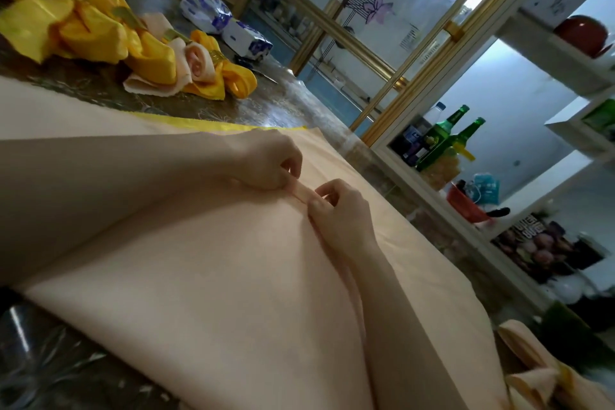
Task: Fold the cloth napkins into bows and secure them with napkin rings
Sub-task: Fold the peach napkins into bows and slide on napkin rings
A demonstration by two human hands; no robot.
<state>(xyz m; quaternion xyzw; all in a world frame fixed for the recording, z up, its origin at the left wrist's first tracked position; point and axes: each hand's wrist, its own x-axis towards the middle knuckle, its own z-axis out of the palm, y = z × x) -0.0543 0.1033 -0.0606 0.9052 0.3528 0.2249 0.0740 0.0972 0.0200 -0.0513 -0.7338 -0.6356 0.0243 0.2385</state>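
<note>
Both hands meet near the middle of a large peach napkin point(216, 276) spread smooth across the patterned table point(266, 110). The left hand point(269, 160) and right hand point(339, 206) sit close together, each pinching one end of a narrow raised pleat point(299, 194) between thumb and curled fingertips. One thin strip of a yellow napkin point(216, 125) shows under the peach cloth's far edge, and several finished bows point(100, 33) in yellow and peach, cinched with gold napkin rings point(218, 56), lie heaped at the far left, well apart from the hands.
</note>
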